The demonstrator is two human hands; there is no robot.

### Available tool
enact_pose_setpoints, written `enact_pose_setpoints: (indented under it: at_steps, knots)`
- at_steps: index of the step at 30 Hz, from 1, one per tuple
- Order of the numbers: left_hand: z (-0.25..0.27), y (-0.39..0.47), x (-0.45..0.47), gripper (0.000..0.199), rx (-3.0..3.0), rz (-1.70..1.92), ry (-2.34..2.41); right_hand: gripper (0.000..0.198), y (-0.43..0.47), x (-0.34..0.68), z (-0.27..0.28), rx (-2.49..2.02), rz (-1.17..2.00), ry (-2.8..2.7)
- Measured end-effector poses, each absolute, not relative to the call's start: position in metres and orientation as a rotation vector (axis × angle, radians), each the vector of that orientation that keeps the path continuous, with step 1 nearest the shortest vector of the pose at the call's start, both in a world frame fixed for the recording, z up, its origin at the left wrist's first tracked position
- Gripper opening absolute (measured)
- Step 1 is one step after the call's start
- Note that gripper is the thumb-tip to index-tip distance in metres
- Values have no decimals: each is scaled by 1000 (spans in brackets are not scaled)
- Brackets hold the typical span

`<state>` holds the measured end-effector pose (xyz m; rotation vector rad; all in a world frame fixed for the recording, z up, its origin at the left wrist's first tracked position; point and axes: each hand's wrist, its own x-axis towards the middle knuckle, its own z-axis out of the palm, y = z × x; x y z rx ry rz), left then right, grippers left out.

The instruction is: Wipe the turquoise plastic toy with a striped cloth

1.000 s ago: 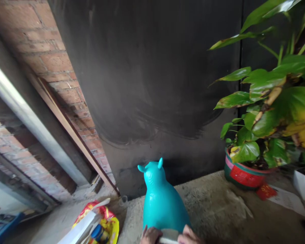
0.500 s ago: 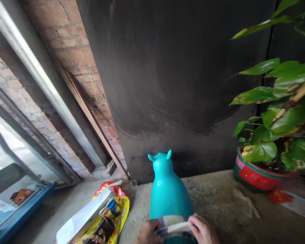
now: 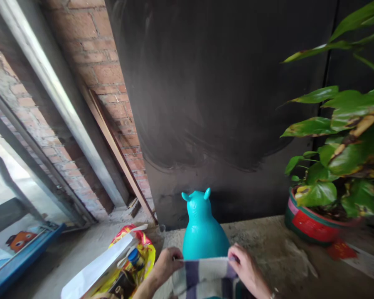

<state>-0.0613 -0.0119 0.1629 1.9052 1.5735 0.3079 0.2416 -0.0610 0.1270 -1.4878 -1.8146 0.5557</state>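
Left hand and right hand, fingers pinched shut on the top corners of a striped cloth. Cloth stretched between them, just before the teal animal toy on the concrete surface. Potted plant well to the right, yellow bag at left.

The striped cloth runs off the bottom edge of the frame and covers the lower body of the turquoise toy. The yellow bag at lower left is cut off too, its contents too jumbled to tell. The plant leaves the right edge.
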Motion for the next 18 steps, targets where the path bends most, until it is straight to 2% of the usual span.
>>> enact_pose_setpoints:
  at_steps: [7,10,13,18]
  knots:
    - [233,41,-76,20,1998,643,1613,17,4,231,235,-1404,344,-1840]
    - [251,45,-80,22,2033,693,1591,18,5,235,262,-1382,263,-1882]
    - [244,31,-78,18,2078,628,1545,18,-10,242,243,-1429,224,-1957]
    - [183,-15,-70,12,2073,260,1450,19,-70,248,134,-1624,443,-2082]
